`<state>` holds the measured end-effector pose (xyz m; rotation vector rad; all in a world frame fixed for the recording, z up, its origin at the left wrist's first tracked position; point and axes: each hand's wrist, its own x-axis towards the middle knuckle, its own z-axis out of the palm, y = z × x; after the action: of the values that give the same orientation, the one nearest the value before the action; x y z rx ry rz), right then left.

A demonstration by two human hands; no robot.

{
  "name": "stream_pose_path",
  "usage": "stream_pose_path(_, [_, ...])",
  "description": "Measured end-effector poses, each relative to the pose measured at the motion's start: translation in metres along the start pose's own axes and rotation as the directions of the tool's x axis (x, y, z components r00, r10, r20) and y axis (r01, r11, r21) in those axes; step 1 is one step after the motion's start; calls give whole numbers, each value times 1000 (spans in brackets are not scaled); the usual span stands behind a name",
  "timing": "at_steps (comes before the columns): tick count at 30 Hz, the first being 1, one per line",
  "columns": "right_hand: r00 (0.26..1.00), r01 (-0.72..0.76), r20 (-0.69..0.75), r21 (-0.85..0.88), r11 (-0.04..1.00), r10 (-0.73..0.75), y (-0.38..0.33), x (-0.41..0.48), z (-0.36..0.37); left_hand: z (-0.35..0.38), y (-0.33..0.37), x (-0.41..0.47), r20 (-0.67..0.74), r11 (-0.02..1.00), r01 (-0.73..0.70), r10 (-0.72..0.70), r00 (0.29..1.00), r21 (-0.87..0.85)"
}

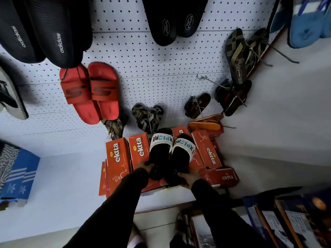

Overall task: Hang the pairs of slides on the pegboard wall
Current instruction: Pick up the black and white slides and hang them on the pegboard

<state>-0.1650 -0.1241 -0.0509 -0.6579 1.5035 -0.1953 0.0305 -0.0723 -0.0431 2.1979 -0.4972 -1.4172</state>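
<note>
A pair of black slides with white "EXPLORE" straps (171, 153) lies low in front of me, over the orange boxes. My left hand (146, 167) grips the heel of the left slide, and my right hand (189, 177) grips the heel of the right one. The white pegboard wall (152, 68) rises behind them. On it hang red slides (91, 92), black adidas slides (41, 33), another black pair (172, 20) and several striped sandals (243, 54). A bare metal hook (206, 79) sticks out at the right.
Orange "ekta" shoeboxes (118, 158) stand in a row on the white shelf (62, 194) under the board. Blue adidas boxes (19, 176) are at the left, dark boxes (286, 221) at the lower right. A plain white side wall (286, 122) closes the right.
</note>
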Motion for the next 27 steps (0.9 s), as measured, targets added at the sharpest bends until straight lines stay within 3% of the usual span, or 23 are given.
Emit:
stream_pose_path(5, [997,61,43,153,986,-68,0,-10,-19,6,-6,-23,-17,992,-57,55,998,-110])
stream_pose_path(11, [945,314,14,242,918,-326,-36,-42,-29,3,24,-64,-124,909,-235,204,971,-343])
stream_pose_path(18, [790,608,-90,243,756,-607,-98,-96,-32,-12,81,-125,-281,736,-486,397,874,-471])
stream_pose_path(27, [575,801,-19,219,557,-818,-187,-180,-41,-45,161,-159,-400,538,-669,540,740,-512])
